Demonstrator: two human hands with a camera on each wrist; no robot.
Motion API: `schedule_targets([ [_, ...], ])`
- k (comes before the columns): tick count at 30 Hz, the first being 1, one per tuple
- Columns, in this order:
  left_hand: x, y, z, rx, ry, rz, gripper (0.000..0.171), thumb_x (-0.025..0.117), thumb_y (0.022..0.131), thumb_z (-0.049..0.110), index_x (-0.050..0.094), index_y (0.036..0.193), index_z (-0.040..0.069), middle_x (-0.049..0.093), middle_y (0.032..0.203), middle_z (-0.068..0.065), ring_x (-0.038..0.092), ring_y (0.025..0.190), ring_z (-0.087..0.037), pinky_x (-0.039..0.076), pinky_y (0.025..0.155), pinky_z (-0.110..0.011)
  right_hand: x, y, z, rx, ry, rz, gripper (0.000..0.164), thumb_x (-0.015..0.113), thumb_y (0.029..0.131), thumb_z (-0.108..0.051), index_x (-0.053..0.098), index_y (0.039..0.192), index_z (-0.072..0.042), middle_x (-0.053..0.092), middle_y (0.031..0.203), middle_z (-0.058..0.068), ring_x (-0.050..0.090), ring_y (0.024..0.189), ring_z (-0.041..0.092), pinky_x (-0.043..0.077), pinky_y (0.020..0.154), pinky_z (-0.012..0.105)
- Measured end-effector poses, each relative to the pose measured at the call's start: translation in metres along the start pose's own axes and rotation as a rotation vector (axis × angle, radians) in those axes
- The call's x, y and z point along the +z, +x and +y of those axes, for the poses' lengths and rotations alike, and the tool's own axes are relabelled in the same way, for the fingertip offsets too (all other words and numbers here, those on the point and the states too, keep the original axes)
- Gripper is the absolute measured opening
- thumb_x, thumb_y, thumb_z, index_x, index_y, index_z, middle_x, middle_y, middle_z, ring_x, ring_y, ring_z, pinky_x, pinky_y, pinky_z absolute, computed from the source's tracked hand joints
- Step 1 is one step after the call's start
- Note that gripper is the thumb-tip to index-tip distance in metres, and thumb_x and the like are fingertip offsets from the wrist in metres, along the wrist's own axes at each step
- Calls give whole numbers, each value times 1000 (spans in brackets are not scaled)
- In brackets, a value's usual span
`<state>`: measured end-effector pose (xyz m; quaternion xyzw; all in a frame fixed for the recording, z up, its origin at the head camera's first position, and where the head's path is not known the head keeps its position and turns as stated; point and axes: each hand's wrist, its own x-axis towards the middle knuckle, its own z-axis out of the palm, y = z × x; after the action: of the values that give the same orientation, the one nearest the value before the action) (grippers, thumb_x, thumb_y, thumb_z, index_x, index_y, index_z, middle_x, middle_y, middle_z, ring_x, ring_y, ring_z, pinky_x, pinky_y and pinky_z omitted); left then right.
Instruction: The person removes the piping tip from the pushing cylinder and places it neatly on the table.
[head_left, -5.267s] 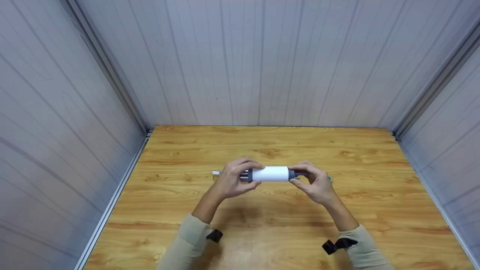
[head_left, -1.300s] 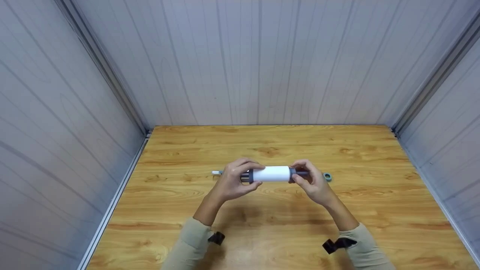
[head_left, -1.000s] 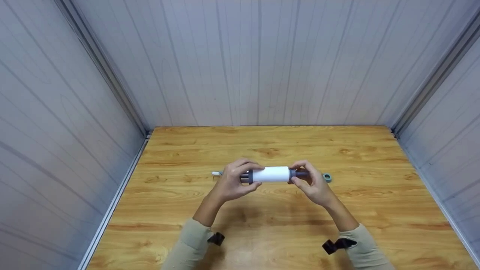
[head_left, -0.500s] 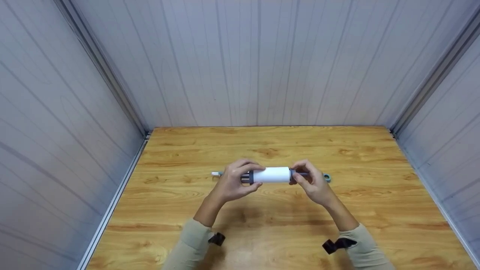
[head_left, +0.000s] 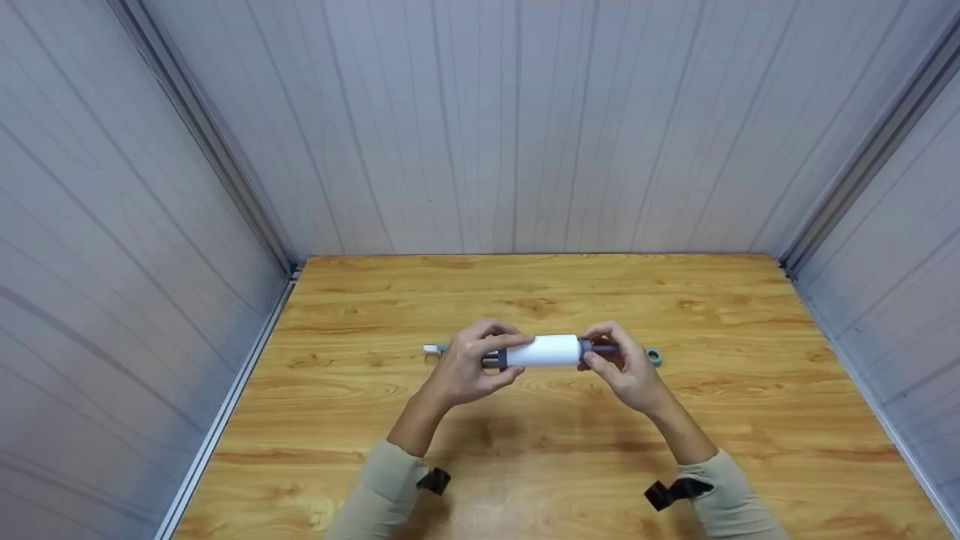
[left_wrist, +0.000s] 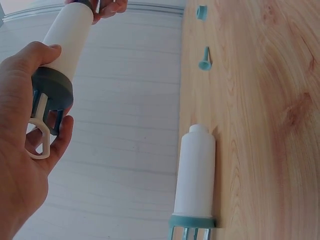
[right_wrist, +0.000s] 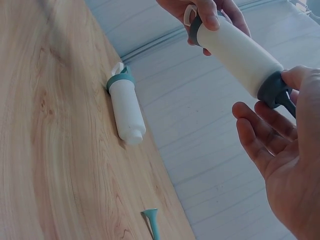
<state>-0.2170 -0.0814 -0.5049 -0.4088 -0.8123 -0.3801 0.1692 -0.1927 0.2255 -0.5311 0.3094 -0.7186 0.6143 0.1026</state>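
A white plastic tube (head_left: 546,350) with dark grey end fittings is held level between both hands. My left hand (head_left: 469,364) grips its left end, thumb and fingers on the white wall beside a dark pronged collar (left_wrist: 52,86) with a pale loop (left_wrist: 42,131). My right hand (head_left: 628,369) pinches the dark nozzle cap (right_wrist: 274,90) at the other end, whose narrow stem points toward the palm. Beyond, on the table, lies a similar white tube (right_wrist: 128,109) with a teal collar (right_wrist: 120,79), mostly hidden in the head view.
A teal funnel-ended nozzle (left_wrist: 205,61) and a teal ring (head_left: 654,357) lie in line with the second tube on the wood-grain table (head_left: 540,480). Pale panel walls (head_left: 517,127) enclose the table at the back and both sides.
Compared with the earliest frame, my right thumb and fingers have shifted on the dark nozzle cap, baring the teal ring. Lately the left index finger has straightened slightly along the tube.
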Motion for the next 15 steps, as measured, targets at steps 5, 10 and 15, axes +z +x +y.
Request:
schedule_targets([
  [5,0,0,0,20,11,9,40,89,97,16,83,136,19,77,128,-12,78,114,-29,70,93,-43,1,0,0,-32,22,0,30,58,101,22,55,131,18,67,127,-7,77,104,3,69,86,26],
  [10,0,0,0,20,3,6,41,90,96,16,83,137,20,77,128,-13,78,114,-29,70,94,-43,1,1,1,-45,21,1,31,59,100,23,55,131,19,66,128,-7,77,105,3,69,86,26],
  [15,-1,-1,0,3,-20,-4,43,91,95,15,83,137,19,76,128,-14,78,115,-30,71,91,-41,1,1,0,-6,12,7,30,56,105,18,55,134,18,66,128,-4,77,104,4,69,86,26],
])
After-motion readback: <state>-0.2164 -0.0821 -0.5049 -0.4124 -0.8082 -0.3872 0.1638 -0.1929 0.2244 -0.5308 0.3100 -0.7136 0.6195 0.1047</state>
